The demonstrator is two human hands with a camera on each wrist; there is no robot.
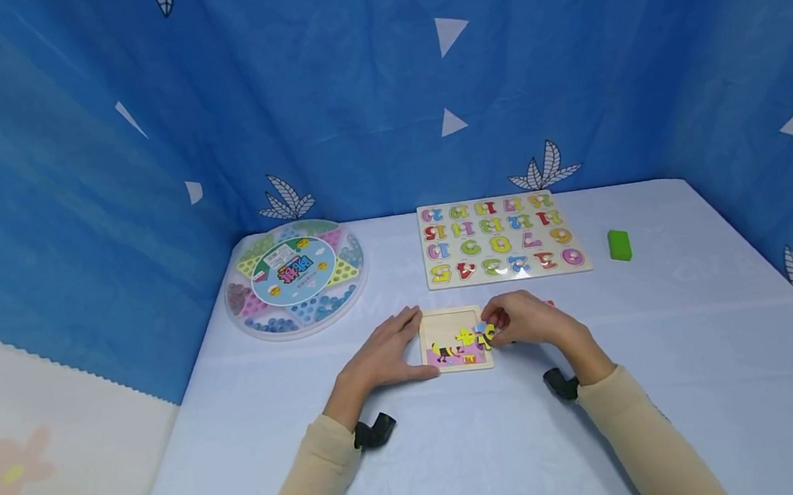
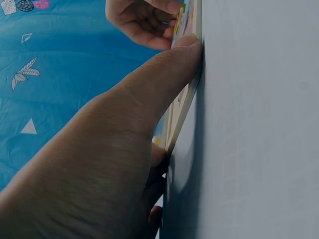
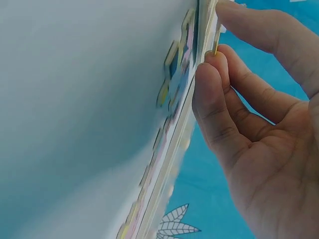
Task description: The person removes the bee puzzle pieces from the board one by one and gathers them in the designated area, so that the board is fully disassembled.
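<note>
A small wooden jigsaw board (image 1: pixel 441 325) lies on the table, its lower part filled with pieces showing bees on pink. My left hand (image 1: pixel 387 353) holds its left side, with the thumb (image 2: pixel 172 64) along the near edge and the fingers by the far left corner. Over the board's right edge, my right hand (image 1: pixel 526 318) pinches a jigsaw piece (image 1: pixel 487 338) with yellow and black on it. In the right wrist view that thin piece (image 3: pixel 217 40) stands edge-on between thumb and fingertips. Several loose pieces (image 3: pixel 172 74) lie beside the board, mostly hidden by the right hand in the head view.
A wooden number puzzle (image 1: pixel 504 238) lies behind the board. To its right is a green block (image 1: pixel 620 245). A round Chinese checkers set (image 1: pixel 294 281) sits at the back left. Blue patterned cloth (image 1: pixel 380 88) hangs behind and beside the white table (image 1: pixel 461 450).
</note>
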